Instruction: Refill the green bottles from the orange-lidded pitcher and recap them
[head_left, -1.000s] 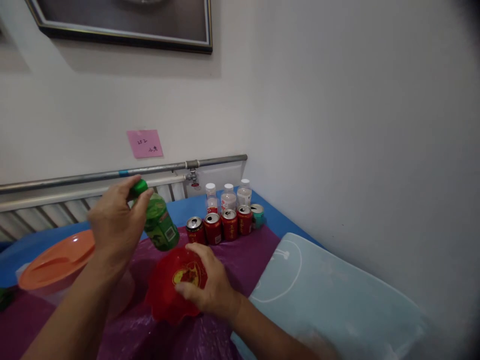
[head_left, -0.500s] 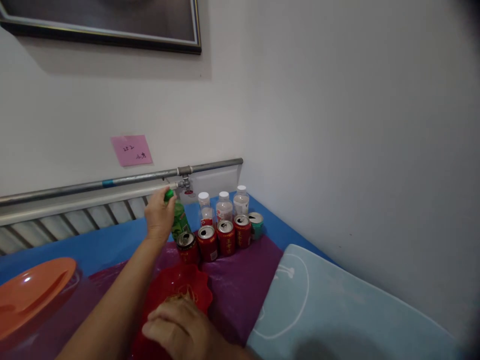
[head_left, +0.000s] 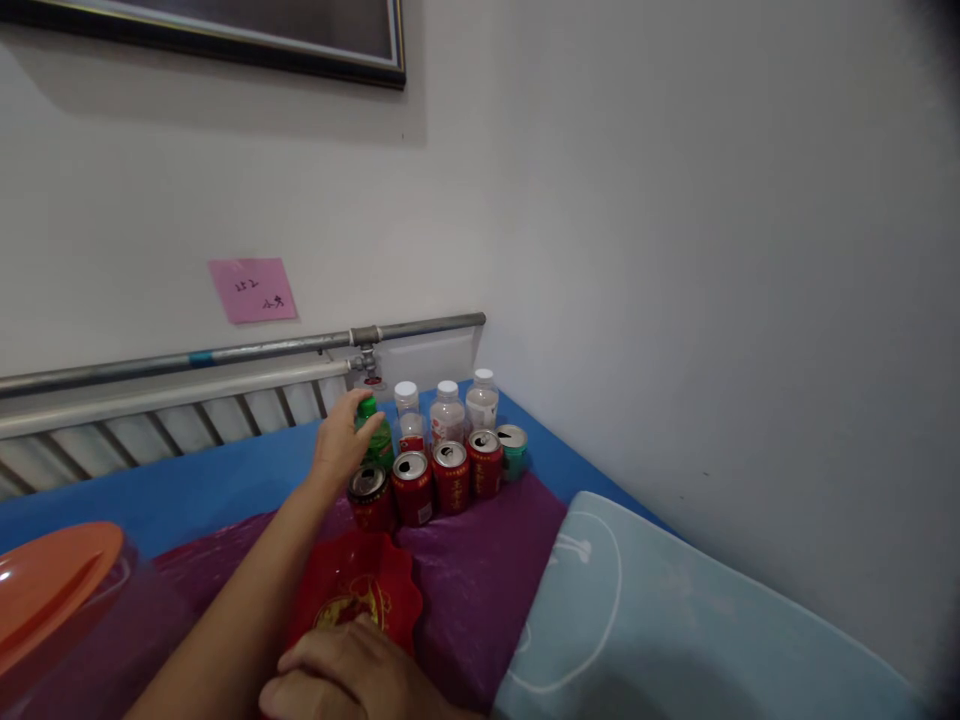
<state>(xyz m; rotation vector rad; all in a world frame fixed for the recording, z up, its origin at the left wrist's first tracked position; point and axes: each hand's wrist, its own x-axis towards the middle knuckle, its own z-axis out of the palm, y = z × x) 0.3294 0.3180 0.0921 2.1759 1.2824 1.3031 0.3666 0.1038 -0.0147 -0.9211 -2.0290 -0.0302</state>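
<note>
Left hand (head_left: 341,445) wrapped around green bottle (head_left: 375,435), bottle upright at left end of the back row, behind the leftmost red can (head_left: 369,495) and beside the white-capped bottles (head_left: 448,410). Right hand (head_left: 352,675) resting flat, fingers together, on the red bowl (head_left: 356,590) in front of the cans. Tip: seat the base flat and let go straight up, clear of that can.

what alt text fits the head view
The left hand holds an upright green bottle behind four red cans; the right hand rests on a red bowl on the purple sheet.
</note>
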